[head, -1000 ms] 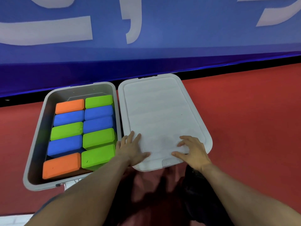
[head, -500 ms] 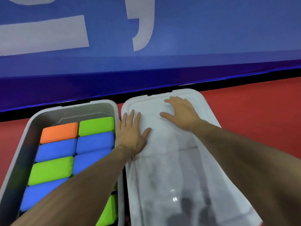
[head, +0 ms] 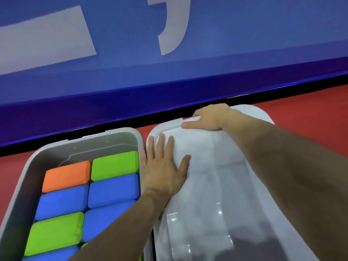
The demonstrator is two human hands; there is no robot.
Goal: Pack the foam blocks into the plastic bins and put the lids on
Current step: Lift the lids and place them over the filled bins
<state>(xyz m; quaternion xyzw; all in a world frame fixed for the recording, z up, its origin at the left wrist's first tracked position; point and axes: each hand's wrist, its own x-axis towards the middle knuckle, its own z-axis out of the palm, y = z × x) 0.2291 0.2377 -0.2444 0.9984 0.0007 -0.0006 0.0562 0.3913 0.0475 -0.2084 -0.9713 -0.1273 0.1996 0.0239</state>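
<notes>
At the right of the frame the lid [head: 216,185] lay on its bin, the left hand [head: 163,170] flat with open fingers, the right hand [head: 209,117] curled over the far edge; best was to press there until it snapped, while the foam blocks [head: 113,164] at lower left waited uncovered.

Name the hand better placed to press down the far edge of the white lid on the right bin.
Right. The right hand already curls over the white translucent plastic lid at its far edge; the left hand lies flat nearer the lid's left side.
</notes>
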